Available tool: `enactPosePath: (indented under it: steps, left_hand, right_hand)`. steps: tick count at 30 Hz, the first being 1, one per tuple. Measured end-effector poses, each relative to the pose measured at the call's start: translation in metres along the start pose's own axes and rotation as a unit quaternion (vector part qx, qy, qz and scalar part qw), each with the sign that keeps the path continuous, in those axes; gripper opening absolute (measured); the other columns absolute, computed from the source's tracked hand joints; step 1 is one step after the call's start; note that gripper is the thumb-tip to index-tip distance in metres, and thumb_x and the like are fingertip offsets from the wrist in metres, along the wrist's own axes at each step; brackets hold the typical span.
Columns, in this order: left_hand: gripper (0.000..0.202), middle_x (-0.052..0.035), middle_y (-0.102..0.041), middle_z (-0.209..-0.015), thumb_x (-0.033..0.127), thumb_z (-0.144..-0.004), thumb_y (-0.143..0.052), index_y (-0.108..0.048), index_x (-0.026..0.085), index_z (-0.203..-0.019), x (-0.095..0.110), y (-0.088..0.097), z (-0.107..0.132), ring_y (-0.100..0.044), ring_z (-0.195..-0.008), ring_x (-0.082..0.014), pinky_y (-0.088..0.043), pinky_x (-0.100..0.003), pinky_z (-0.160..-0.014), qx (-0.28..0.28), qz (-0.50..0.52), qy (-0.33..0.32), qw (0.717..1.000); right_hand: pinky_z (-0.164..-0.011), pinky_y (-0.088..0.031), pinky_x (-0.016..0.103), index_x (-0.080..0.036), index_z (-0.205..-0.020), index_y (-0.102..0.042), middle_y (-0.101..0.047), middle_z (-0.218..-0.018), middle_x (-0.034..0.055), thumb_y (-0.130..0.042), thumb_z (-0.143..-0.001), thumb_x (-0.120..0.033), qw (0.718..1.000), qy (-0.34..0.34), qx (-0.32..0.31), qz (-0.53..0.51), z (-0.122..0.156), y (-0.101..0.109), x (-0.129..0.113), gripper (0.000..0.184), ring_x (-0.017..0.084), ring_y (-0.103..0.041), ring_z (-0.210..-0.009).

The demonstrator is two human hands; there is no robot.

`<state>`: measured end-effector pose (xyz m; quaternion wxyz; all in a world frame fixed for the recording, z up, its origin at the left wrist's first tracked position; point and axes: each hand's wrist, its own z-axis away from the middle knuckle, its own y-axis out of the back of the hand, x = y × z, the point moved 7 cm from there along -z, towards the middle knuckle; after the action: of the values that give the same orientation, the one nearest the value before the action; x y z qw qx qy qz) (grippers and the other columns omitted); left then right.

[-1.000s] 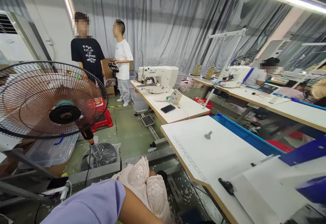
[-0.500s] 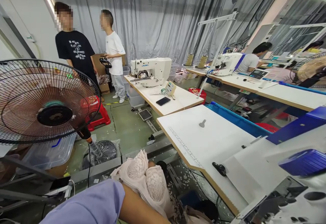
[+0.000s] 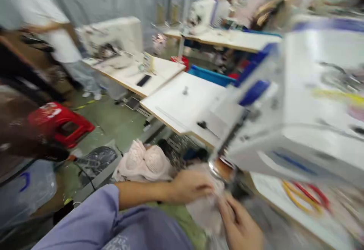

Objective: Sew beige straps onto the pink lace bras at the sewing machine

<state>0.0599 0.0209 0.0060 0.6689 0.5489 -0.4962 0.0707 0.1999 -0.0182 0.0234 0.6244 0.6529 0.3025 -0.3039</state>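
A pale pink garment point(image 3: 203, 212), blurred by motion, lies across my lap below the sewing machine head point(image 3: 256, 136). My left hand point(image 3: 192, 186) grips its upper edge with fingers bent together. At its right side, my right hand point(image 3: 241, 221) pinches the cloth between thumb and fingers. The two hands are close together, just under the machine's shiny metal front end. Left of my forearm rests a pale pink bra point(image 3: 145, 161) with moulded lace cups, touched by neither hand.
A white worktable point(image 3: 176, 102) extends ahead, a blue cloth bin point(image 3: 212, 76) behind it. Another sewing machine point(image 3: 113, 37) and a phone point(image 3: 143, 80) are beyond. Left are a red stool point(image 3: 68, 125) and a standing person point(image 3: 54, 26). Yellow and red loops point(image 3: 309, 197) lie at right.
The view has swung right and down, blurring everything. Both my hands now show, holding the pale pink garment; before, only my left arm was visible. The fan's grille has largely left the view.
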Motion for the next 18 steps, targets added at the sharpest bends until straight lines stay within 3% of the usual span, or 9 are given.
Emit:
enactPosePath:
  steps: [2, 5, 12, 18]
  left_hand:
    - [0.024, -0.0055, -0.078, -0.091, 0.032, -0.1, -0.054, -0.075, 0.019, -0.102, 0.006, 0.018, -0.002, -0.072, -0.084, -0.0165, -0.053, -0.024, -0.077, 0.018, -0.005, -0.017, 1.0]
    - [0.026, -0.0028, -0.075, -0.079, 0.032, -0.101, -0.052, -0.074, 0.02, -0.099, 0.011, 0.033, -0.012, -0.07, -0.072, -0.0137, -0.052, -0.022, -0.07, 0.04, 0.0, -0.079, 0.996]
    - [0.02, -0.001, -0.076, -0.078, 0.03, -0.099, -0.056, -0.072, 0.019, -0.094, 0.026, 0.04, -0.015, -0.069, -0.067, -0.012, -0.05, -0.021, -0.064, 0.062, -0.028, -0.134, 0.989]
    - [0.015, 0.0016, -0.076, -0.077, 0.024, -0.098, -0.059, -0.073, 0.019, -0.093, 0.027, 0.042, -0.024, -0.068, -0.067, -0.0105, -0.049, -0.019, -0.065, 0.027, -0.005, -0.115, 0.993]
  right_hand:
    - [-0.072, -0.057, 0.033, -0.025, -0.097, -0.073, -0.077, -0.094, 0.0074, -0.055, -0.096, -0.046, 0.999, -0.006, 0.035, -0.004, 0.003, 0.007, 0.004, 0.028, 0.024, -0.071, -0.08]
    - [-0.077, -0.054, 0.033, -0.024, -0.094, -0.073, -0.078, -0.093, 0.0056, -0.056, -0.094, -0.04, 0.999, 0.01, 0.045, -0.016, -0.013, 0.015, 0.008, 0.023, 0.023, -0.072, -0.082]
    - [-0.072, -0.044, 0.027, -0.022, -0.086, -0.07, -0.072, -0.078, 0.0008, -0.056, -0.094, -0.031, 0.996, 0.0, -0.068, -0.064, -0.028, 0.016, 0.001, 0.019, 0.017, -0.065, -0.075]
    - [-0.064, -0.042, 0.024, -0.02, -0.084, -0.071, -0.071, -0.075, -0.0014, -0.057, -0.092, -0.029, 0.977, -0.043, -0.152, -0.144, -0.03, 0.011, 0.006, 0.019, 0.014, -0.062, -0.069]
